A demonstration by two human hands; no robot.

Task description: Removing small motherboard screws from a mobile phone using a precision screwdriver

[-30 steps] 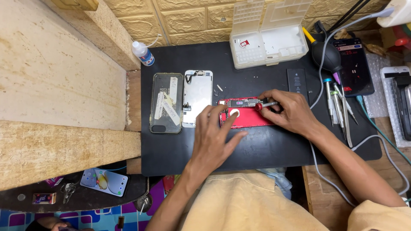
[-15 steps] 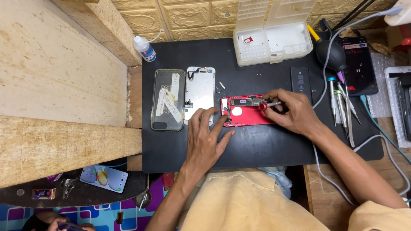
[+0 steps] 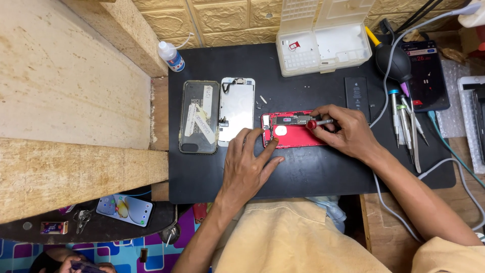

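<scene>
A clear phone case [image 3: 199, 117] lies left of centre on the black mat [image 3: 313, 172], with a detached screen [image 3: 237, 110] just beside it. A white parts box [image 3: 326, 38] sits at the top. A small dropper bottle [image 3: 171, 55] stands at the upper left. A black air blower [image 3: 393, 60] and a row of screwdrivers [image 3: 404, 124] occupy the right side.

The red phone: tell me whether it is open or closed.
Open. The red phone lies with its insides bare, and its screen lies apart beside it.

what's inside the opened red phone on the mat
Inside the red phone shell a dark circuit board runs along the top. The right hand and its screwdriver cover the right end.
</scene>
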